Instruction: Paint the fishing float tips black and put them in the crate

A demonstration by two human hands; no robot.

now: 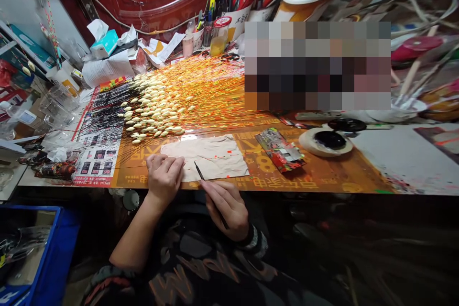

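Observation:
My right hand (pixel 227 205) is closed around a thin dark brush (pixel 199 171), its tip pointing up and left over a pale cloth (pixel 208 153). My left hand (pixel 165 174) rests with bent fingers on the cloth's left edge; a thin stick (pixel 242 152) with orange and dark marks runs rightward from near it across the cloth. What the left fingers hold is too small to make out. Behind the cloth lies a wide pile of thin sticks with cream oval bodies (pixel 154 105) and orange-yellow ends.
Right of the cloth lies a paint-stained block (pixel 279 149), then a round container of black paint (pixel 326 141). Cups of brushes (pixel 236 21), a lidded jar (pixel 219 36) and a tissue box (pixel 103 44) stand behind. A blue crate (pixel 53 248) is at lower left.

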